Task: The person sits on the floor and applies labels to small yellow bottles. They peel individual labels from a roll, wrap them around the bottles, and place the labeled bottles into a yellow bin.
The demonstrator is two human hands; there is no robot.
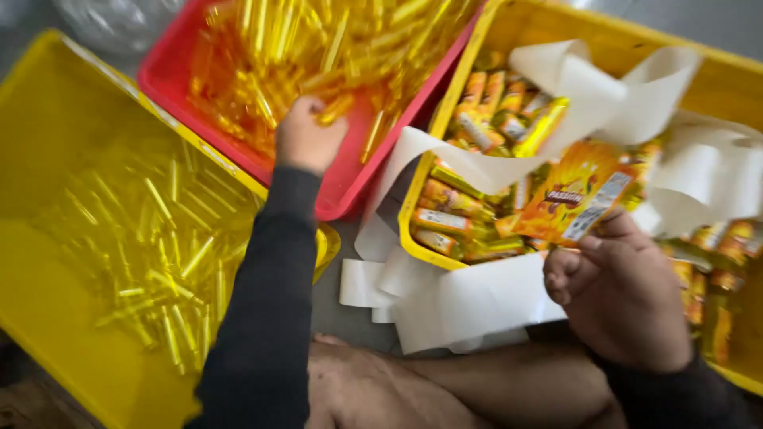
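My left hand reaches into a red tray heaped with clear yellow tubes, and its fingers close on one of those tubes. My right hand holds an orange printed label sticker at the near side of a yellow crate. That crate is full of labelled yellow tubes. A long white strip of backing paper curls over the crate and spills down in front of it.
At the left stands a second yellow crate with several unlabelled yellow tubes scattered in it. My bare legs lie along the bottom edge. A clear plastic bag sits behind the crates.
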